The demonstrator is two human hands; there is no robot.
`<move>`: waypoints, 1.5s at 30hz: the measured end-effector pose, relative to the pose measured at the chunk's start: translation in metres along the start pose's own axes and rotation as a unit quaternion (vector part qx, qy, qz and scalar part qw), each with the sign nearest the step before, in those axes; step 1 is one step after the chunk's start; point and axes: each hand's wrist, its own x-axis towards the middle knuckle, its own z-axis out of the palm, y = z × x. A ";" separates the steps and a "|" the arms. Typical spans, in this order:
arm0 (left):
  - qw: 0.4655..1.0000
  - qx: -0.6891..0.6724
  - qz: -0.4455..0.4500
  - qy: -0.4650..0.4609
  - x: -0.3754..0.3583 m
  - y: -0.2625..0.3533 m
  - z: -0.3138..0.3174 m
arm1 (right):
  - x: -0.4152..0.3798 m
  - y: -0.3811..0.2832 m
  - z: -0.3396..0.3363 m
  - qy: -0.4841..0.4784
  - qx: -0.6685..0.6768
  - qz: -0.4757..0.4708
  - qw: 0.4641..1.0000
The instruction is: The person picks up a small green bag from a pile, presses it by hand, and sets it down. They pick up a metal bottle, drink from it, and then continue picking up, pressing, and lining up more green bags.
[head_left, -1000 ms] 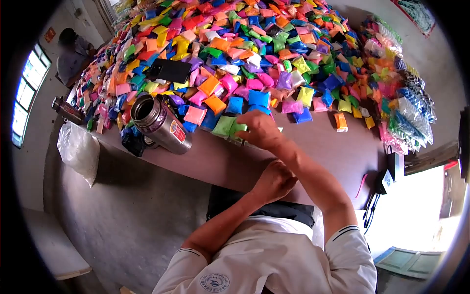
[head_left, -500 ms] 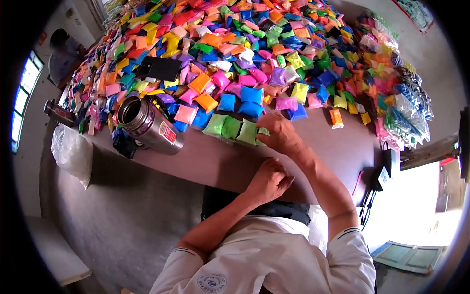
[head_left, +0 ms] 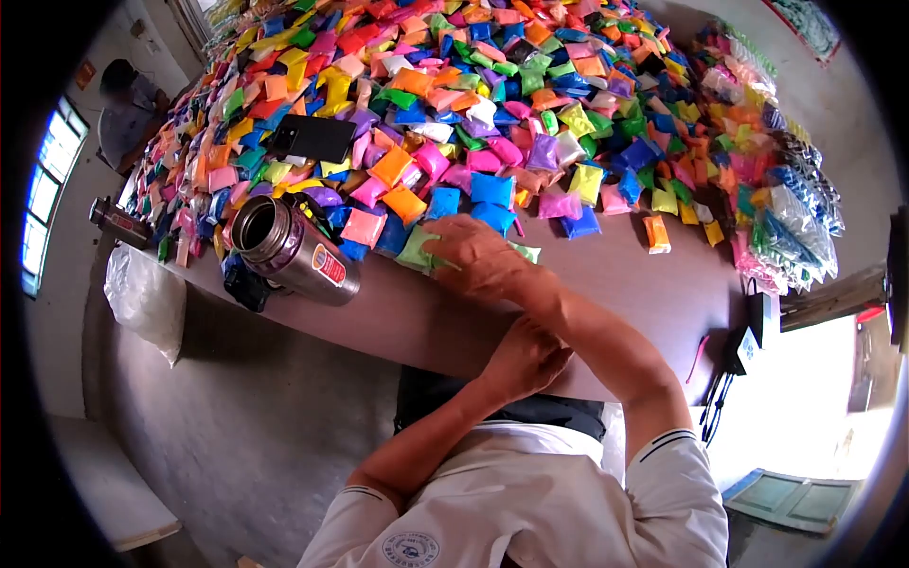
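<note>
My right hand (head_left: 473, 256) reaches over the row of light green packets (head_left: 417, 248) near the table's front edge and hides most of them. Its fingertips touch the packet at the row's left end; whether they grip it is hard to tell. Another green packet (head_left: 525, 252) peeks out right of the hand. Closer to my body, my left hand (head_left: 526, 357) rests at the table edge below my right forearm, its fingers curled together, with anything inside hidden. Blue packets (head_left: 492, 217) lie just beyond my right hand.
A large heap of coloured packets (head_left: 530, 85) covers the far side of the table (head_left: 644, 303). A steel flask (head_left: 303, 256) stands left, near a black phone (head_left: 312, 139). Cables (head_left: 720, 407) hang at the right edge. A person (head_left: 128, 114) is at the far left.
My right hand has moved left along the row, from its right end to its left end. My left hand has shifted slightly right and down, and its fingers have drawn together.
</note>
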 end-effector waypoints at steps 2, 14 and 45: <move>1.000 -0.005 0.007 0.020 -0.002 0.000 0.000 | -0.007 0.010 -0.008 0.040 0.018 -0.018 0.999; 0.999 0.032 0.000 0.005 -0.001 0.003 0.000 | -0.070 0.009 -0.048 0.145 0.000 0.084 0.986; 0.999 0.011 -0.018 -0.026 0.000 0.003 -0.001 | -0.028 0.045 -0.035 0.195 -0.073 0.096 0.973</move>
